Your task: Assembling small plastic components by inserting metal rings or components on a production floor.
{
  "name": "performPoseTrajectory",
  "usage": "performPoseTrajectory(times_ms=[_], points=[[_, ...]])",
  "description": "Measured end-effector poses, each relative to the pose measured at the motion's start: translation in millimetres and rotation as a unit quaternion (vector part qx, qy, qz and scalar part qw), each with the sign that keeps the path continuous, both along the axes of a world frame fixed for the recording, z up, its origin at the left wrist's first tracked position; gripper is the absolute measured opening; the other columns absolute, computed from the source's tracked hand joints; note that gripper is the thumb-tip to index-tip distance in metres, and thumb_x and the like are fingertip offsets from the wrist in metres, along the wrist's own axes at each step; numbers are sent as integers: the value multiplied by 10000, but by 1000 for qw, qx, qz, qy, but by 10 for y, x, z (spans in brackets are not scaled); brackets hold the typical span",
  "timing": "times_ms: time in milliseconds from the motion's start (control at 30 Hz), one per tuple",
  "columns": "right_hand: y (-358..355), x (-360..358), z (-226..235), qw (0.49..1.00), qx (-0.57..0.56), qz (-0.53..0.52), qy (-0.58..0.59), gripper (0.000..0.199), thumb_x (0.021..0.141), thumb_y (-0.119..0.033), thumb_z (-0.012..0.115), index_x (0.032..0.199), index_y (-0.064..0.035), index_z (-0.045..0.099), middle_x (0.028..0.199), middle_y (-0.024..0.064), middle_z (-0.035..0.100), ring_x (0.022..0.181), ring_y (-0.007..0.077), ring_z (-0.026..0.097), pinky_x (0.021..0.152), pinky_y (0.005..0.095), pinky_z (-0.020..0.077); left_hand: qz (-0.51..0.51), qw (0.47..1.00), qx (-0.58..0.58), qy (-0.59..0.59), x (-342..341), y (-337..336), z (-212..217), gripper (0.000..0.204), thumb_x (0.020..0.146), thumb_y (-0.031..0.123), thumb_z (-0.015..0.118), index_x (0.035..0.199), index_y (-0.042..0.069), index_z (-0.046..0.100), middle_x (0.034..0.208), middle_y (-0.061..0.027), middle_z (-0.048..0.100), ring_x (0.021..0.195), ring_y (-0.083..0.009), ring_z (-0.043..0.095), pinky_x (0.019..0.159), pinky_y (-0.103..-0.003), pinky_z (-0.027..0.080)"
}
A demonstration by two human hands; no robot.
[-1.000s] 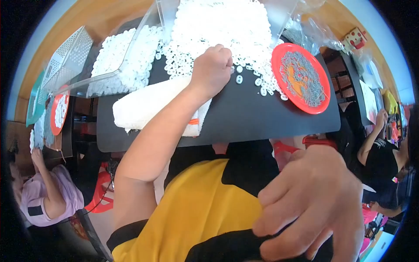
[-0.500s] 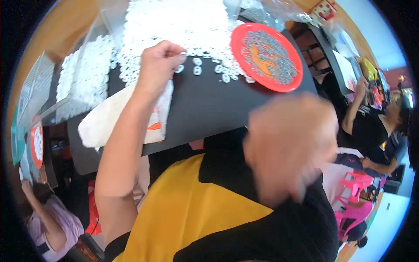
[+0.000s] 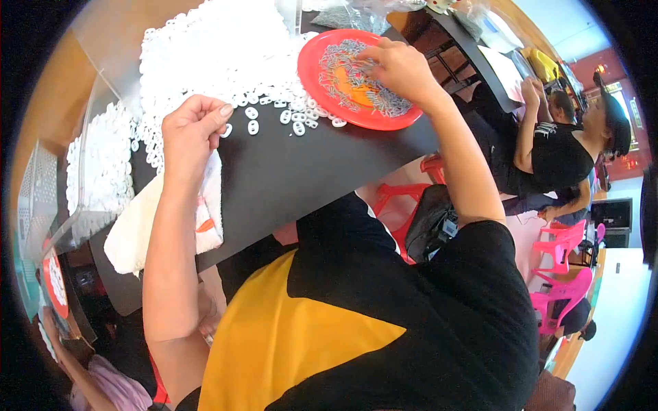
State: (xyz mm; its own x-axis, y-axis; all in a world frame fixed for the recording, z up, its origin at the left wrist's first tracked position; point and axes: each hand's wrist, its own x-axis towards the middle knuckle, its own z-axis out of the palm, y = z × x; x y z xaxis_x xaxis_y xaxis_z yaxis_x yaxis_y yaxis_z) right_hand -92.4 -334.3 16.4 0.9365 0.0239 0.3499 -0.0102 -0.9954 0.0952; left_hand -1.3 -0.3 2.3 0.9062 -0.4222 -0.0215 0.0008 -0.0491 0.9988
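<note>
On the counter (image 3: 308, 171) | right hand (image 3: 397, 65) pinching, seemingly, pins in red plate (image 3: 322, 89) | left hand (image 3: 192, 133) fisted beside white pieces (image 3: 219, 55) | large heap left.

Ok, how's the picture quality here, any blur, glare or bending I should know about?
Head view: sharp, with no motion blur on the right hand over the red plate or the left hand; the white pile looks washed out by bright light; the black table edge bends from the fisheye; dark corners ring the frame.
</note>
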Motion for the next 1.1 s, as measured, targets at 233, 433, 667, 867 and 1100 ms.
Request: performPoseTrajectory(times_ms=[233, 433, 667, 867, 1100], points=[[-40, 67, -175, 999, 5, -10, 32, 173, 793, -192, 625, 947, -137, 680, 922, 67, 659, 880, 278, 630, 730, 408, 503, -12, 998, -32, 54, -19, 5, 23, 66, 828, 69, 683, 833, 26, 633, 671, -12, 590, 484, -44, 480, 403, -171, 322], [-3, 5, -144, 997, 72, -20, -13, 132, 797, -175, 622, 905, -112, 664, 911, 69, 660, 888, 285, 628, 728, 403, 499, -33, 999, -26, 23, 3, 25, -9, 92, 856, 94, 664, 886, 27, 609, 692, -10, 593, 499, -41, 493, 385, -168, 319], [18, -55, -102, 996, 79, -1, 32, 143, 785, -155, 604, 902, -123, 680, 934, 86, 669, 867, 302, 643, 750, 432, 508, -35, 999, -24, 17, -14, 20, -12, 72, 855, 83, 660, 880, 28, 620, 691, -2, 594, 496, -37, 494, 392, -159, 331], [-37, -104, -110, 995, 91, -28, -20, 137, 757, -171, 616, 871, -125, 678, 958, 79, 666, 898, 294, 635, 745, 430, 506, -26, 999, -28, 23, -33, 7, 7, 58, 835, 60, 672, 855, 27, 629, 678, -8, 593, 494, -39, 492, 392, -163, 332], [-66, -186, -140, 997, 76, -3, 30, 112, 774, -122, 630, 883, -113, 654, 889, 68, 650, 864, 288, 627, 736, 405, 496, -23, 1000, 1, 11, -77, -16, 40, 47, 811, 35, 677, 831, 22, 637, 670, -11, 587, 502, -42, 488, 396, -171, 331]])
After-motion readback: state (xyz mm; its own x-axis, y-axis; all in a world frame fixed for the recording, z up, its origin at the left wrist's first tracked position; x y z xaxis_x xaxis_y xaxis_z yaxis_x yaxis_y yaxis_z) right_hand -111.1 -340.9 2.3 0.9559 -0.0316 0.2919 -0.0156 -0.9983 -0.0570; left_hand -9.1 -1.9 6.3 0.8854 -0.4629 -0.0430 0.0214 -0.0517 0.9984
